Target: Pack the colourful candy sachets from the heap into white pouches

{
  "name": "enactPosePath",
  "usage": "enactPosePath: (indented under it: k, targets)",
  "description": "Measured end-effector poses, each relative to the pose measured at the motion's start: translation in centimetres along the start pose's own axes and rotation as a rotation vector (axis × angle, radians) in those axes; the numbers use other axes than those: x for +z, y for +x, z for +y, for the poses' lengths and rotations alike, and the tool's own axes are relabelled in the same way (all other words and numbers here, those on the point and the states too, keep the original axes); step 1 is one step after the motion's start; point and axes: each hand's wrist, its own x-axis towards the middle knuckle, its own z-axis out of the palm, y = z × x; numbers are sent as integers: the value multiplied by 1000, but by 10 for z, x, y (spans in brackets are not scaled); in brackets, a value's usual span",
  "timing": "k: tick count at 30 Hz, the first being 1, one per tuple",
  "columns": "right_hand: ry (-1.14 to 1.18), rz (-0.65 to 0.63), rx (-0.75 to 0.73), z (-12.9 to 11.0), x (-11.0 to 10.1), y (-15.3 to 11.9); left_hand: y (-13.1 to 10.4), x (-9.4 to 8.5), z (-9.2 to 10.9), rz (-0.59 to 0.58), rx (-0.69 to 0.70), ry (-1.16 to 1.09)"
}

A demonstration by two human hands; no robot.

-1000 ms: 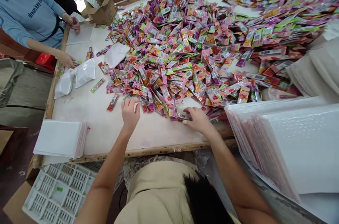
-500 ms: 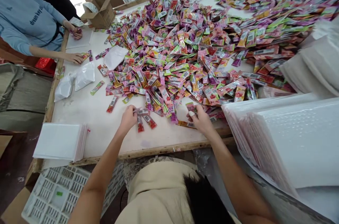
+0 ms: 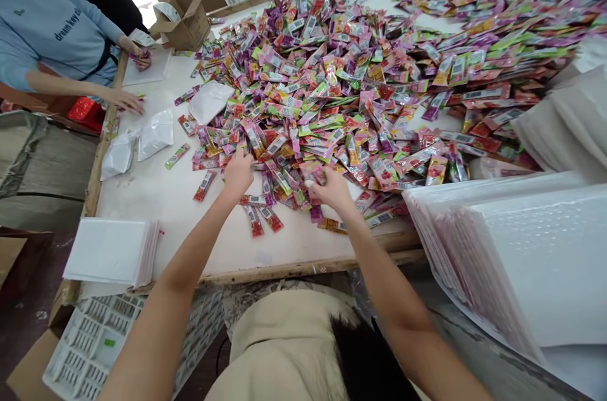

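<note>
Small printed stick sachets, mostly pink, purple, green and red, lie in a big pile [image 3: 303, 91] on the white table. My left hand [image 3: 238, 174] reaches over the near left edge of the pile, fingers stretched onto the sachets, nothing seen in its grip. At the pile's near edge, my right hand [image 3: 333, 189] has its fingers closed on a pink sachet [image 3: 313, 172]; whether it holds more than one is hidden. Between my wrists and the table edge lie a barcoded sachet [image 3: 253, 200] and two red sachets [image 3: 271, 219] fanned below it.
White padded envelopes are stacked at left [image 3: 111, 252] and right [image 3: 545, 249]. Filled white pouches [image 3: 155, 134] lie near the left edge. A co-worker in a blue top [image 3: 61, 21] handles sachets there. A cardboard box [image 3: 190, 24] stands behind; a white crate [image 3: 90, 344] sits below.
My left hand has let go of the sachets near the table's front and moved up to the pile. My right hand has moved left and slightly forward. The co-worker's nearer hand has drawn back left.
</note>
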Motion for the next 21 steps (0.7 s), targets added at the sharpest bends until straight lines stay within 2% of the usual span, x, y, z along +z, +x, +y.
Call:
enactPosePath:
  k: [2, 4, 6, 7, 8, 10, 12, 15, 17, 21]
  targets:
    - [307, 16, 71, 24, -23, -22, -27, -4, -16, 66, -67, -107]
    - [610, 55, 235, 44, -42, -42, -57, -6, -30, 78, -197, -225]
    - [776, 88, 338, 55, -48, -55, -82, -4, -38, 18, -330, -339]
    - [781, 90, 341, 57, -46, -58, -91, -2, -39, -22, -364, -390]
    - [730, 86, 320, 57, -41, -58, -97, 0, -39, -56, -367, -431]
    - [474, 57, 257, 50, -26, -53, -99, 5, -34, -81, -292, -461]
    - [91, -9, 206, 39, -8, -45, -91, 9, -27, -104, -156, -398]
    - [-335, -141, 186, 23, 10, -36, -74, 14, -22, -242, -42, -228]
    - [-395, -185, 193, 21, 12, -35, -66, 16, -22, -282, -45, -235]
    - [-319, -155, 188, 36, 2, -39, -68, 15, -29, -175, -128, -584]
